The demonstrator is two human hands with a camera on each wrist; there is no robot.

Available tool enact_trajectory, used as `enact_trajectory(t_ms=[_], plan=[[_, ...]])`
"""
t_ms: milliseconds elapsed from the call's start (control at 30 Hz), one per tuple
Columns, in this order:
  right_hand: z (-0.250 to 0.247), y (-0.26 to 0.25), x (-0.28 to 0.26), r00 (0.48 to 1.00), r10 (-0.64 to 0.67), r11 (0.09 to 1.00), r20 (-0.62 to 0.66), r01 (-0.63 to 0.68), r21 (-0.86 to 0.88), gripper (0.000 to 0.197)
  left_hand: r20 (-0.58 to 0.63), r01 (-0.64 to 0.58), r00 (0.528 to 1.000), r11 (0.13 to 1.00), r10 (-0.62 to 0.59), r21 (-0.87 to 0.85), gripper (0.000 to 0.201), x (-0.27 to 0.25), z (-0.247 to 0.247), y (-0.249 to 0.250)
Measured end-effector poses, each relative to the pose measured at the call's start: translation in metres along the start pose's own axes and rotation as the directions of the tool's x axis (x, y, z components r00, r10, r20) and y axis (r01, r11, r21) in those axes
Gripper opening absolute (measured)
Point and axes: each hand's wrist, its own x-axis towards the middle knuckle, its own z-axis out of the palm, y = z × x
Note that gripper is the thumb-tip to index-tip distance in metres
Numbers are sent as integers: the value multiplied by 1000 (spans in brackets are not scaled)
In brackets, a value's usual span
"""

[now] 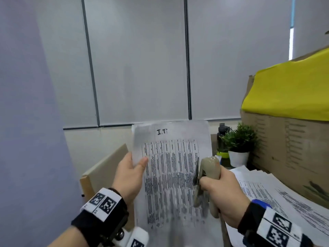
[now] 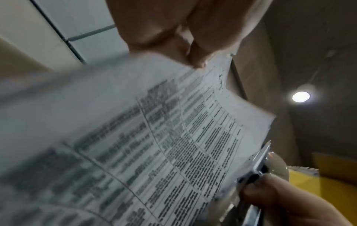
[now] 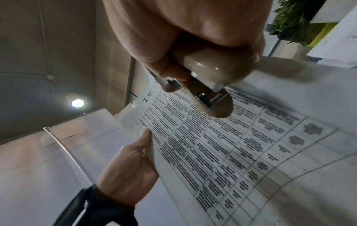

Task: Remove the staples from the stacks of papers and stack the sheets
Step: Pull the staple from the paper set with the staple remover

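Observation:
A printed sheet (image 1: 170, 168) with a table and "I.T" written at its top is held upright in front of me. My left hand (image 1: 131, 171) pinches its left edge, thumb on the front; the left wrist view shows the fingers (image 2: 195, 56) on the paper (image 2: 154, 137). My right hand (image 1: 220, 189) grips a beige stapler (image 1: 207, 177) with a metal front, just off the sheet's right edge. In the right wrist view the stapler (image 3: 208, 85) hangs over the sheet (image 3: 231, 145), apart from it. A spread of loose printed sheets (image 1: 277, 198) lies on the desk at right.
A large cardboard box (image 1: 288, 145) with a yellow cloth (image 1: 292, 90) on top stands at right. A small potted plant (image 1: 238, 145) and a dark bottle (image 1: 221, 138) stand behind the papers. A beige board (image 1: 105, 168) leans at left, against a partition wall.

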Motion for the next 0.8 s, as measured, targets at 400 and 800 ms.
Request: enact_trajectory(t_ms=[400, 800], plan=[[-9, 13, -8, 999, -26, 995, -31, 23, -99, 22, -153, -34, 988, 995, 20, -90, 9, -4, 12, -2], [-5, 17, -17, 1000, -27, 998, -3, 27, -58, 21, -96, -56, 994, 995, 48, -81, 20, -18, 7, 3]])
